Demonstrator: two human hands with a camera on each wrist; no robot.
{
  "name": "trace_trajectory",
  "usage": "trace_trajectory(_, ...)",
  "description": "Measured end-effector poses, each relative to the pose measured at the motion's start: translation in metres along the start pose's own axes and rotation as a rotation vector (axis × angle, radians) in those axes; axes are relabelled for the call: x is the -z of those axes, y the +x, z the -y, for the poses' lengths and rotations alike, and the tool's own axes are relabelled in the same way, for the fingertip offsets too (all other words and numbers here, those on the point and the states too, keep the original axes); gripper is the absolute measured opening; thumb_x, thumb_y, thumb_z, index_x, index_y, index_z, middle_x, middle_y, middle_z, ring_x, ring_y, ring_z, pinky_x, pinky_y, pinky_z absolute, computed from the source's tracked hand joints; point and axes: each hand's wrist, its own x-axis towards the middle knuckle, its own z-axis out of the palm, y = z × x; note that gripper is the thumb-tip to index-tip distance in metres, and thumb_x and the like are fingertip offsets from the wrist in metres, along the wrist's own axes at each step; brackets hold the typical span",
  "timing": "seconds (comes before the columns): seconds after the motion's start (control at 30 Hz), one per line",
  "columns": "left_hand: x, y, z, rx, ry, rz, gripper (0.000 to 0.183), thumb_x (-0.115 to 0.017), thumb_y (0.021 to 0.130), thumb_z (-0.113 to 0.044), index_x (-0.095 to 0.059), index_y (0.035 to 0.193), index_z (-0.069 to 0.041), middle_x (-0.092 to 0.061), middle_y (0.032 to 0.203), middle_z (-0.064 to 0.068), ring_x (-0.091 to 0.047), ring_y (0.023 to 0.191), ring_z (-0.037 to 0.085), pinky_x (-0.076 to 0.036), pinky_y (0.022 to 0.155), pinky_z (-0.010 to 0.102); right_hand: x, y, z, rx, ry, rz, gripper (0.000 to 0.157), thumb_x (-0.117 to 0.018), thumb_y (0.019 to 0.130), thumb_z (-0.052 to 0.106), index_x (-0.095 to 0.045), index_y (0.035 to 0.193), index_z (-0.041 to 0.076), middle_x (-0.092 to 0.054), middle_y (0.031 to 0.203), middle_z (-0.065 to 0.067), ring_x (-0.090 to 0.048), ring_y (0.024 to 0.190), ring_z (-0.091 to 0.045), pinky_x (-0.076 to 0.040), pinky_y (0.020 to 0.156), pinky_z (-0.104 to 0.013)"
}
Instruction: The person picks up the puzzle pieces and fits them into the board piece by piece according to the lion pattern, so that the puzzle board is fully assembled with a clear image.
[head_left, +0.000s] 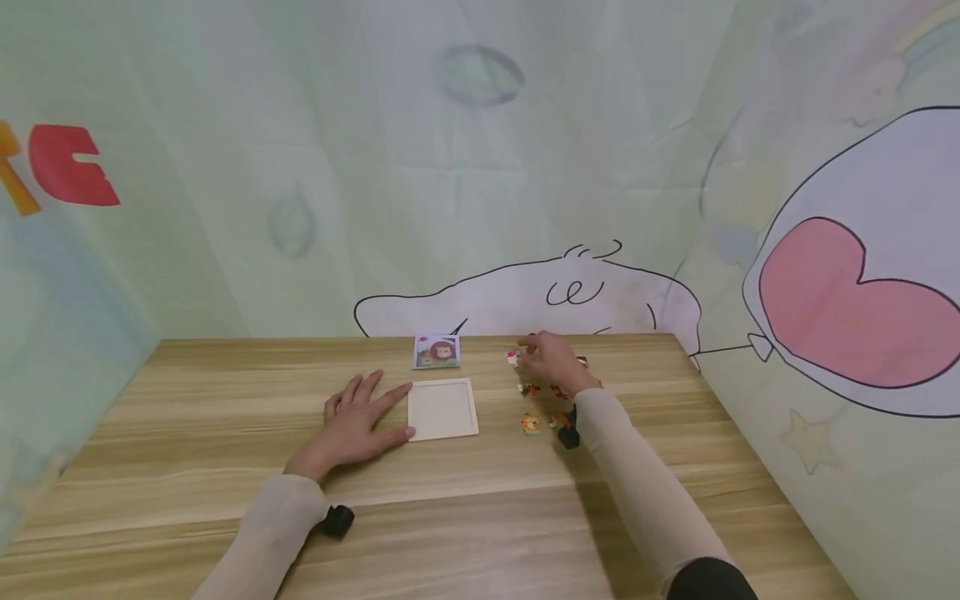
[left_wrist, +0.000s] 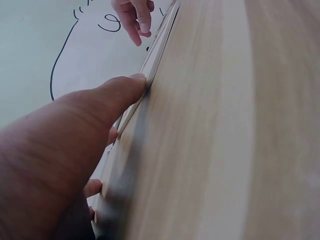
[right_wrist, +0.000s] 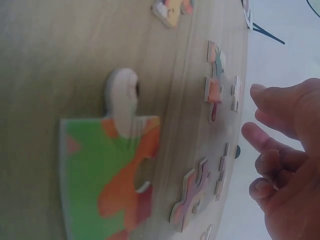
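The tray (head_left: 441,410) is touched at its left edge by the spread fingers of the left hand (head_left: 357,425), while puzzle pieces (head_left: 530,424) right of it are overhung by the right hand (head_left: 557,360), fingers loosely bent, parted.

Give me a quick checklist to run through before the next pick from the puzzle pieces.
1. Left hand at the tray: ok, touching its left edge.
2. Tray flat on the table: ok.
3. Right hand free: ok, nothing seen between its fingers.
4. Orange-and-green piece picture side up: ok.
5. Picture card in sight: ok, behind the tray.
6. All puzzle pieces visible for counting: not ok, the right hand and forearm block part of the head view.
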Motion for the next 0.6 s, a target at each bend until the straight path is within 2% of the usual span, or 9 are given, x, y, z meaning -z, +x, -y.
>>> trace_trajectory(0.3, 0.0004, -0.0003, 0.0006, 0.000, 0.004, -0.002, 0.078, -0.066, 0.099, -0.060, -0.043, 0.166, -0.027, -0.016, 0.178, 0.028, -0.006, 0.163, 0.060, -0.007, 0.118, 0.081, -0.0089, 0.0101, 0.0019, -0.024, -0.024, 0.021, 0.041, -0.071, 0.102, 0.022, -0.071, 0.139, 0.005, -0.076, 0.119, -0.020, -0.071, 0.110, -0.033, -0.058, 0.099, -0.050)
trace_trajectory(0.6, -0.0017, 0.0006, 0.0023, -0.003, 0.012, -0.005, 0.078, -0.065, 0.100, -0.061, -0.043, 0.166, -0.028, -0.017, 0.178, 0.027, -0.007, 0.162, 0.060, -0.008, 0.118, 0.082, -0.0097, 0.0080, 0.0090, -0.026, -0.034, 0.039, 0.032, -0.070, 0.102, 0.016, -0.074, 0.130, 0.001, -0.073, 0.121, -0.020, -0.068, 0.110, -0.032, -0.058, 0.100, -0.051)
